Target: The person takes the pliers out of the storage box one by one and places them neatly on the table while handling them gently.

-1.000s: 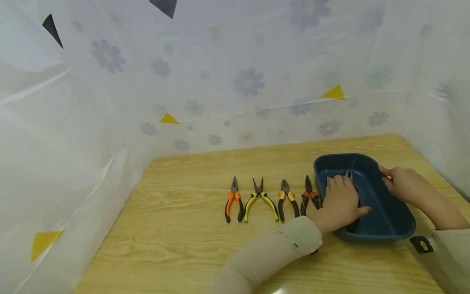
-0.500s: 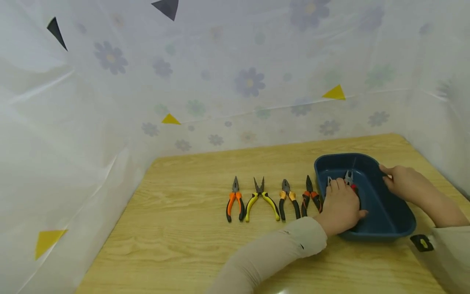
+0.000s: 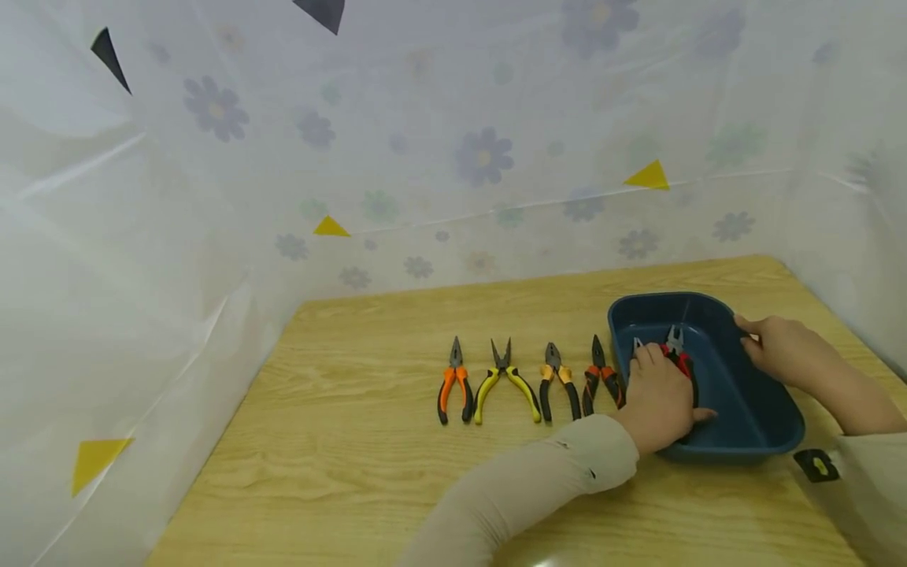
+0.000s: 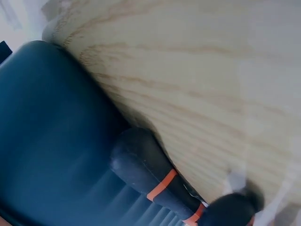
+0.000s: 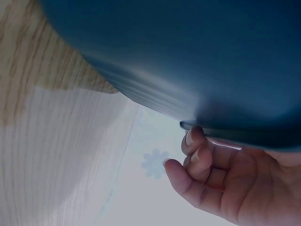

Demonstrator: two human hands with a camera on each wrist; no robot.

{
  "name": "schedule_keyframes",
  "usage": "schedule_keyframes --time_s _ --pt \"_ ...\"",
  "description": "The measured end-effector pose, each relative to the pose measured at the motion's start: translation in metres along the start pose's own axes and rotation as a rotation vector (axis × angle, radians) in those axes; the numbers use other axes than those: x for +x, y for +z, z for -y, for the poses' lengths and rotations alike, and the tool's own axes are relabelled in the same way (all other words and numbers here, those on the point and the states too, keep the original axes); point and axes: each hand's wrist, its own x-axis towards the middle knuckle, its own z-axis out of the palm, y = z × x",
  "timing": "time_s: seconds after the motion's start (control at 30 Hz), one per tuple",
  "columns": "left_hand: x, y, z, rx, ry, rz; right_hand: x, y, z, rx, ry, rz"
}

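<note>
Right fingers (image 5: 183, 181) clamp the rounded blue tray (image 3: 740, 394); left fingers (image 3: 648, 366) cover metal pliers (image 3: 637, 343), their grip unclear.

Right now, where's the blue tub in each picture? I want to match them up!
Head: the blue tub is on the right, partly hidden by a hand.
Left wrist: the blue tub covers the left side and lower left.
Right wrist: the blue tub fills most of the top and right.
Shared landmark: the wood-grained table, in all three.
</note>
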Motion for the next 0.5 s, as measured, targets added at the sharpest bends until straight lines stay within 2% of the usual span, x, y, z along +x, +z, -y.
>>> schedule_keyframes --time_s 0.17,0.33,0.5 --pt "0.0015 0.0002 -0.0001 0.012 0.004 0.002 0.0013 0.0005 -0.0018 0.001 -0.010 -0.005" --pt "0.0054 0.0033 -0.0004 -0.035 0.027 -0.010 0.0013 0.0007 -0.0023 0.005 -0.006 -0.004" --pt "0.0063 0.0033 -0.0011 -0.060 0.030 0.012 0.0011 0.0015 -0.0034 -0.003 -0.005 0.004"
